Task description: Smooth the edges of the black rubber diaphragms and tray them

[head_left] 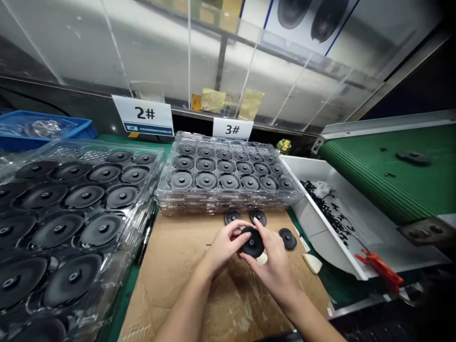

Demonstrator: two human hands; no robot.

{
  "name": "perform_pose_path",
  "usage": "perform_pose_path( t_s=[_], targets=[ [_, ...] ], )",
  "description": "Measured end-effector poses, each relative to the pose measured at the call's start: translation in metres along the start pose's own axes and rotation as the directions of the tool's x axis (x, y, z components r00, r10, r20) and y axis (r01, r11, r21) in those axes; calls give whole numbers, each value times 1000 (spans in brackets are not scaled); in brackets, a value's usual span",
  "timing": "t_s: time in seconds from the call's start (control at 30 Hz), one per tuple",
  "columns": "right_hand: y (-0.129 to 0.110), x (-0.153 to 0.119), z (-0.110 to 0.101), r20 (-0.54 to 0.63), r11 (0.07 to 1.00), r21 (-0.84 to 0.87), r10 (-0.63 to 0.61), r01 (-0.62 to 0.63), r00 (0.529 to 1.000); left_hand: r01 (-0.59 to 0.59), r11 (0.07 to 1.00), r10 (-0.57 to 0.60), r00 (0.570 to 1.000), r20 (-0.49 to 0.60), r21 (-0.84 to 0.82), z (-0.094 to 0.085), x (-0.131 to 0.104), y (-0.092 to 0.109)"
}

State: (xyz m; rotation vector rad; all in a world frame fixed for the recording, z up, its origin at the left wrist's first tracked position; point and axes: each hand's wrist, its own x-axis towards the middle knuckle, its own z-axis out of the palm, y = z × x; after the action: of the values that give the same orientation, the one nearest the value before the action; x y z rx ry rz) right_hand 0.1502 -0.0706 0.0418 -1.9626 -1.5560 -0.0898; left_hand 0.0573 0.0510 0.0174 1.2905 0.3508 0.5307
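Above a brown cardboard sheet (178,275), both my hands grip one round black disc (253,243) with a small raised hub at its centre. My left hand (228,244) pinches its left side, thumb on the face. Around the right and lower edge curl the fingers of my right hand (272,254). Just behind them lie two similar discs, a left one (232,217) and a right one (259,217). A further disc (287,238) lies to the right of my right hand. Something pale, partly hidden, shows below the held disc.
Clear plastic trays of black discs stand at the left (117,237) and at the back (228,197). On the right, a white bin (320,232) holds small black parts and a red-handled tool (379,268). Beyond it runs a green conveyor (399,161). A pale wedge (312,263) lies near the bin.
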Motion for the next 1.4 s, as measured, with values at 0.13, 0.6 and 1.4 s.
perform_pose_path(
  t_s=[0.13,0.6,1.4],
  targets=[
    [-3,-2,10,46,999,34,22,-24,999,76,996,-71,990,-122,43,-8,3,-8],
    [6,-11,-4,139,937,245,221,-249,965,194,977,-192,981,29,-90,-13,9,-16],
    [56,-64,-9,285,972,-4,227,-236,931,99,679,-443,845,-299,-727,61,-112,4]
  ],
)
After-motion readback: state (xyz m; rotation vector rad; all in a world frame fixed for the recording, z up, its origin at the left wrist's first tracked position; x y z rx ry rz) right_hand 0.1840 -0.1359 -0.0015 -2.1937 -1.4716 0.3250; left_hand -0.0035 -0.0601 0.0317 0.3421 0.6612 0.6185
